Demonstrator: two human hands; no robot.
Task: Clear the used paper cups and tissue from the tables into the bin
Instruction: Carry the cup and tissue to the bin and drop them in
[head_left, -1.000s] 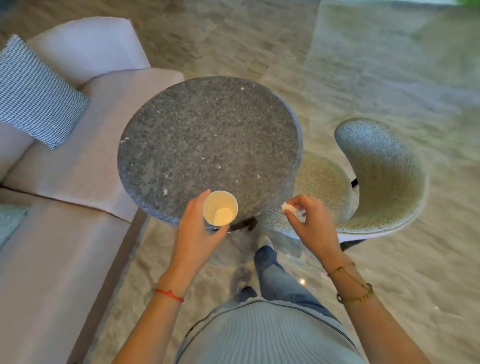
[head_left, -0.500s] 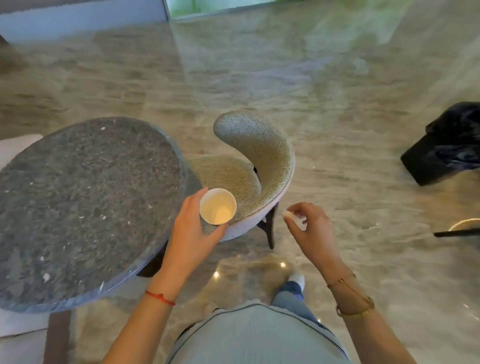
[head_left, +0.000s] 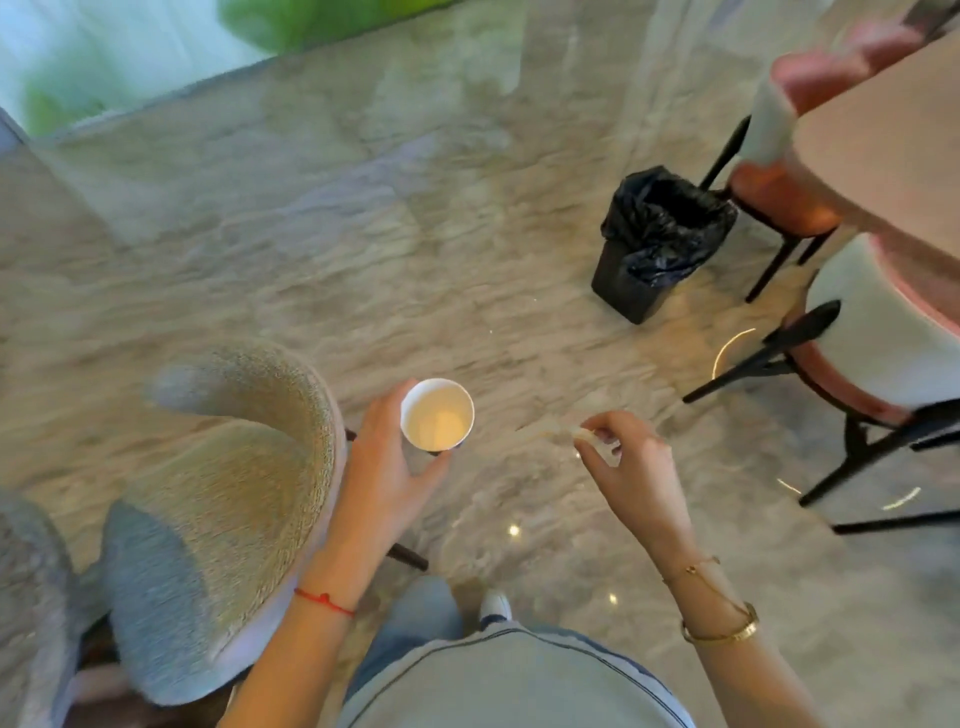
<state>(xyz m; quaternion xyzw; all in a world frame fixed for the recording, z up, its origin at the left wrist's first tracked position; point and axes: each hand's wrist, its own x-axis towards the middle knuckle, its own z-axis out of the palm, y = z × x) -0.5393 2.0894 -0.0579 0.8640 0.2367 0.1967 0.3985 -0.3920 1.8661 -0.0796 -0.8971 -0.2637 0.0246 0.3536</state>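
Observation:
My left hand grips a white paper cup upright, its open mouth facing up and nothing visible inside. My right hand pinches a small piece of white tissue between thumb and fingertips; the tissue is blurred. A black bin lined with a black bag stands on the marble floor ahead and to the right, well beyond both hands.
A curved woven chair stands close at my left. Black-legged chairs with pink and white seats and a pale table edge fill the right side beside the bin. Open marble floor lies between me and the bin.
The view has swung right: the round stone table has left the frame and the black bin has come closer to centre. Both hands keep their hold on the cup and the tissue.

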